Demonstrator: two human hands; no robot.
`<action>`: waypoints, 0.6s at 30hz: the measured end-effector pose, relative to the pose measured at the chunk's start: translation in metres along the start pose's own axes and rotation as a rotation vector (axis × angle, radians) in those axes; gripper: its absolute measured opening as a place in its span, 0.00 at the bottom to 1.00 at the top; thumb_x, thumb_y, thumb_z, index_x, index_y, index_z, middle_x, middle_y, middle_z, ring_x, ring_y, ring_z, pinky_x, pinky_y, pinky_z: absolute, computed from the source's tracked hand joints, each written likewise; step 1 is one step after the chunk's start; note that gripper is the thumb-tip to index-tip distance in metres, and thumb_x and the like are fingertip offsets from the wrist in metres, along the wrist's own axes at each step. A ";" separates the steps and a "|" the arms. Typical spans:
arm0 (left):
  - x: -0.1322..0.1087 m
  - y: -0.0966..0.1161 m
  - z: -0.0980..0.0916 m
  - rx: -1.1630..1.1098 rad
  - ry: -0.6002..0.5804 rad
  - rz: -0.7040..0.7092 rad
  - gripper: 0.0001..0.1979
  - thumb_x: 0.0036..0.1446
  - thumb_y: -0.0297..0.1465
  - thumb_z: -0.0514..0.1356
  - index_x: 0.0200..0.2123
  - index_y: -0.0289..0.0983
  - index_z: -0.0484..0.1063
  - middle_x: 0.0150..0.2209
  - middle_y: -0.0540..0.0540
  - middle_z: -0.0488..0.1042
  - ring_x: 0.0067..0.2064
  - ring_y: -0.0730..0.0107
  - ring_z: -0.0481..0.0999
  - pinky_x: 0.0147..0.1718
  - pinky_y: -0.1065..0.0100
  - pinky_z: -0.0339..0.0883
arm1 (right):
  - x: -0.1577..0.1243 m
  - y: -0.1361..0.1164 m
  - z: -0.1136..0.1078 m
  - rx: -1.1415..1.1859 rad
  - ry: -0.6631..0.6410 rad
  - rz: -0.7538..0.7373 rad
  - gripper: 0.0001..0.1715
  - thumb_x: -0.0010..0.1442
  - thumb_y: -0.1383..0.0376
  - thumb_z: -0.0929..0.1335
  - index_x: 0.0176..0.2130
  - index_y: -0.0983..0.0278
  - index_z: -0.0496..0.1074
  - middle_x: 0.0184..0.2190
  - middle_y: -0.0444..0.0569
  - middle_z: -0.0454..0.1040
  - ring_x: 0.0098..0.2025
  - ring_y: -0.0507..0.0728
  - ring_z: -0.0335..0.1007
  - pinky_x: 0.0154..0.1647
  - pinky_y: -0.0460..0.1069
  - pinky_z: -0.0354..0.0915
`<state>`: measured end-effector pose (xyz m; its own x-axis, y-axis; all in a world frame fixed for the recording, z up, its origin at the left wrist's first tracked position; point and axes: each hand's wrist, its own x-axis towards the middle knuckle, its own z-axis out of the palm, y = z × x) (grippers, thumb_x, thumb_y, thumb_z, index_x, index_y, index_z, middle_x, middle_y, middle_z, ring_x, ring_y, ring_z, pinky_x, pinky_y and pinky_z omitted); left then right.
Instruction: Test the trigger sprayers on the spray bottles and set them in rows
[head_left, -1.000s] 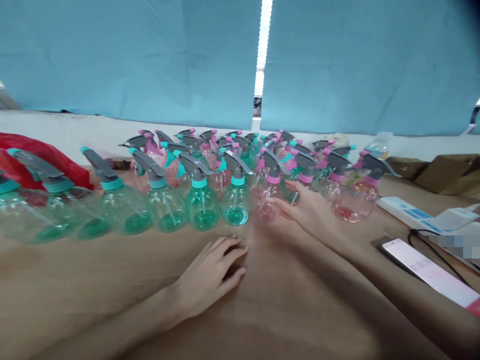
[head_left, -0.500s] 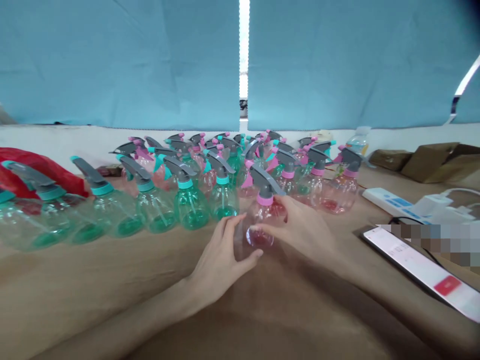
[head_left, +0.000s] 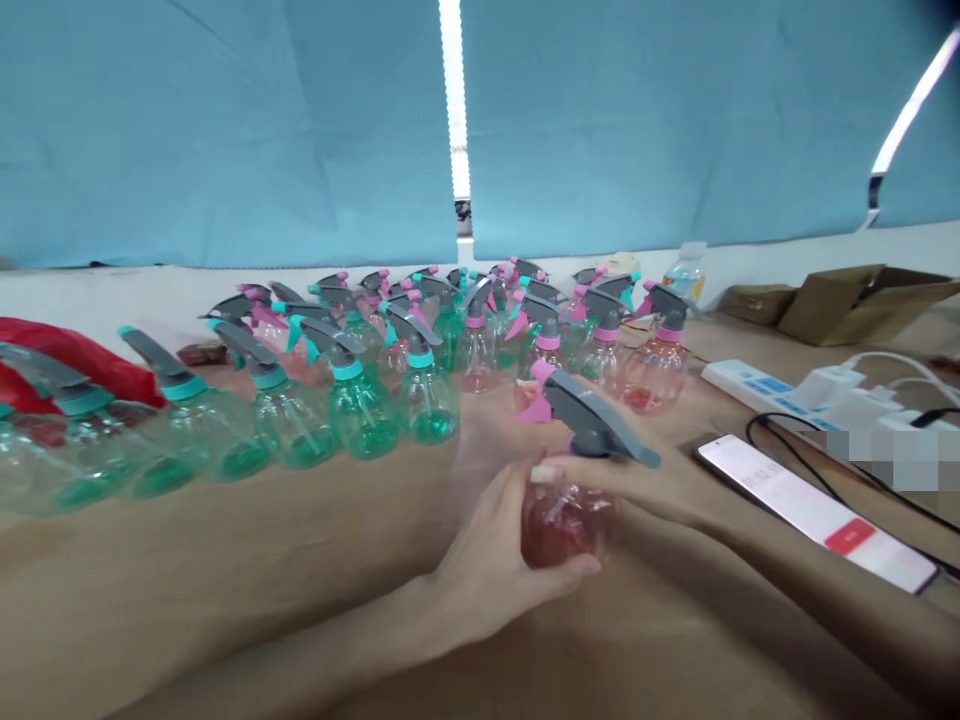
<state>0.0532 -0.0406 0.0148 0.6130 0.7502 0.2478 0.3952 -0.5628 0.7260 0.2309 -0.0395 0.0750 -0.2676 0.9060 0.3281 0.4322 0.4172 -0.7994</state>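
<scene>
A clear pink spray bottle point(head_left: 566, 525) with a grey and pink trigger head stands near the front of the table between my hands. My left hand point(head_left: 495, 560) curves round the left side of its round body, thumb low across the front. At the collar, my right hand point(head_left: 637, 480) grips from the right, its thumb in front and its other fingers mostly hidden behind the neck. The nozzle points to the left. Beyond my hands, a row of green spray bottles point(head_left: 367, 415) stretches left, and several pink spray bottles point(head_left: 652, 375) stand behind.
A phone point(head_left: 814, 510) lies to the right, near a white power strip point(head_left: 757, 385) with plugs and cables. Cardboard boxes point(head_left: 840, 305) and a drink bottle point(head_left: 685, 270) stand at the back right. A red plastic bag point(head_left: 82, 360) lies far left, before the blue curtain point(head_left: 300, 130).
The pink spray bottle has come nearer and to the right in my right hand. My left hand has moved from beside it to close round its body. The view has turned slightly right.
</scene>
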 end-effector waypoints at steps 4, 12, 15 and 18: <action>0.007 0.001 0.005 -0.027 -0.020 0.017 0.38 0.52 0.41 0.65 0.60 0.39 0.51 0.56 0.40 0.63 0.56 0.51 0.64 0.53 0.52 0.60 | 0.004 -0.008 0.001 0.124 0.051 -0.008 0.17 0.54 0.55 0.68 0.44 0.55 0.69 0.37 0.45 0.75 0.37 0.59 0.73 0.39 0.55 0.69; 0.011 -0.014 -0.008 0.094 -0.096 0.041 0.42 0.51 0.48 0.64 0.62 0.38 0.48 0.59 0.38 0.60 0.59 0.50 0.60 0.56 0.51 0.55 | 0.008 0.010 0.006 0.141 0.134 0.065 0.11 0.53 0.57 0.69 0.36 0.59 0.73 0.29 0.44 0.74 0.36 0.58 0.72 0.40 0.53 0.66; 0.005 -0.028 -0.020 0.258 -0.138 -0.009 0.45 0.51 0.48 0.63 0.64 0.39 0.45 0.61 0.39 0.57 0.61 0.49 0.56 0.57 0.50 0.52 | 0.014 0.019 0.009 0.155 0.154 0.067 0.11 0.54 0.55 0.68 0.34 0.59 0.73 0.23 0.42 0.70 0.29 0.55 0.69 0.35 0.52 0.65; -0.005 -0.043 -0.032 0.407 -0.160 -0.050 0.43 0.52 0.46 0.63 0.64 0.39 0.46 0.63 0.39 0.55 0.62 0.50 0.53 0.58 0.51 0.49 | 0.022 0.021 0.012 0.152 0.166 0.010 0.10 0.53 0.55 0.69 0.31 0.59 0.71 0.21 0.40 0.65 0.23 0.52 0.62 0.27 0.49 0.60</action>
<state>0.0108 -0.0092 0.0031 0.6720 0.7347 0.0931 0.6447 -0.6422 0.4148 0.2240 -0.0116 0.0594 -0.1129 0.9146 0.3882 0.2962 0.4039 -0.8655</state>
